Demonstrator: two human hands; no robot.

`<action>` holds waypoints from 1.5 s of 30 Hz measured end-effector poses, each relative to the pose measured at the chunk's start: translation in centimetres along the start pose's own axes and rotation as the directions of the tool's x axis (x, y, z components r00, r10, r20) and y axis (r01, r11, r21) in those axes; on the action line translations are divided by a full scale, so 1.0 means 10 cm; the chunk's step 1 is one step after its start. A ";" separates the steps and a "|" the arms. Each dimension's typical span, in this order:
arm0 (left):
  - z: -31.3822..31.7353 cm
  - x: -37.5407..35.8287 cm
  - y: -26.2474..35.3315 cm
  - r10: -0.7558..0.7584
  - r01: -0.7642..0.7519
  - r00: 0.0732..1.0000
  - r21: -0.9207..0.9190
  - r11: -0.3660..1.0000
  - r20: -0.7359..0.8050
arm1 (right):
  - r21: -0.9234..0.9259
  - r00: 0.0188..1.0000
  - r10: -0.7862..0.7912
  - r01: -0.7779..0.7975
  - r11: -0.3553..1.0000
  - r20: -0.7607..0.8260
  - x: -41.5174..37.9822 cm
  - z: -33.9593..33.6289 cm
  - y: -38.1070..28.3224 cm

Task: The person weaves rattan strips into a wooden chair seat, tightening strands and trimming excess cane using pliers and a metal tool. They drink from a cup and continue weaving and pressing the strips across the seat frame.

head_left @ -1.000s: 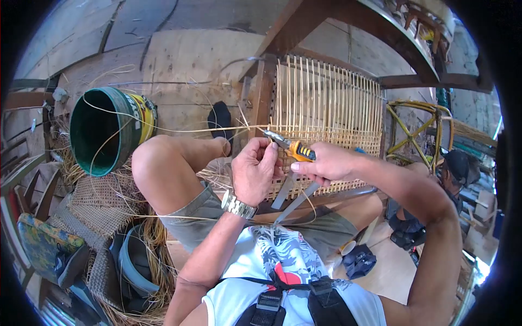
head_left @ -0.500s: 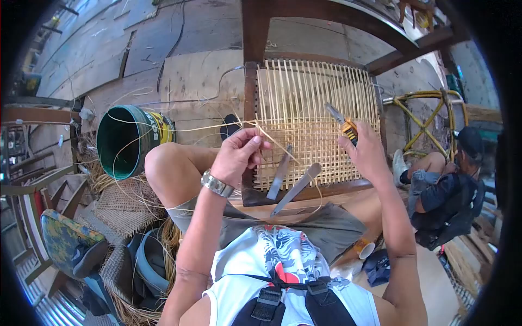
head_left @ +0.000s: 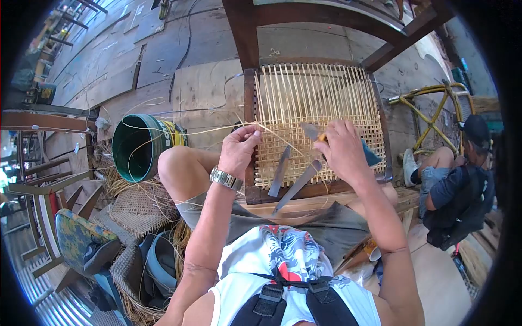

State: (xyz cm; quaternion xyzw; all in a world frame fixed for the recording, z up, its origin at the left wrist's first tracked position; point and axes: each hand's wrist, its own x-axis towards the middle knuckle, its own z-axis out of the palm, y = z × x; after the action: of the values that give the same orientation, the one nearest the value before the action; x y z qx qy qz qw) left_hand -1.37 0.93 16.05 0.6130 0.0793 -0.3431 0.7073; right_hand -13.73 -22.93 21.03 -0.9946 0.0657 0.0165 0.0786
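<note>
A cane seat [head_left: 321, 98] is half woven in a dark wooden chair frame [head_left: 249, 103], with strands crossing in the near part. At its left edge my left hand [head_left: 239, 149] pinches a cane strand [head_left: 212, 130] between thumb and fingertips. My right hand [head_left: 345, 152], over the weave, is closed round the orange handle of a knife-like tool with a short metal blade [head_left: 310, 130] pointing left. Its fingers hide most of the handle. Two flat metal strips [head_left: 280, 171] [head_left: 297, 187] lie on the weave's near part. A teal piece [head_left: 371, 154] shows beside my right hand.
A green bucket [head_left: 133, 146] lies on its side at left, long strands crossing it. Below it are woven matting [head_left: 138, 206] and a blue-grey tub [head_left: 161, 261]. A co-worker [head_left: 462, 185] sits at right near a yellow cane frame [head_left: 435, 117]. A cup [head_left: 375, 253] is near my right thigh.
My right hand has moved left across the weave with the tool, whose blade now points left toward my left hand. My left hand keeps its pinch on the strand. The view has shifted slightly.
</note>
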 end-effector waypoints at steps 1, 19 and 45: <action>-0.05 0.00 0.02 -0.057 0.059 0.998 -0.063 0.996 0.037 | 0.080 1.000 0.029 -0.029 0.996 0.010 0.08 -0.02 -0.07; -0.25 0.10 0.06 -0.299 0.401 0.906 -0.385 0.831 0.298 | 0.561 0.980 -0.161 0.197 0.804 -0.114 0.63 0.52 -0.67; -0.08 0.02 -0.23 0.100 -0.107 0.991 -0.076 0.991 -0.093 | 0.823 0.994 0.045 0.058 0.565 -0.100 0.69 0.59 -1.01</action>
State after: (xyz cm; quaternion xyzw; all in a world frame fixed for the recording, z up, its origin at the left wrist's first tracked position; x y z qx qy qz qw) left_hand -2.30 1.51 13.89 0.6019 0.0925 -0.2748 0.7441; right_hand -5.67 -12.96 16.52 -0.8427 0.0663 -0.0710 0.5295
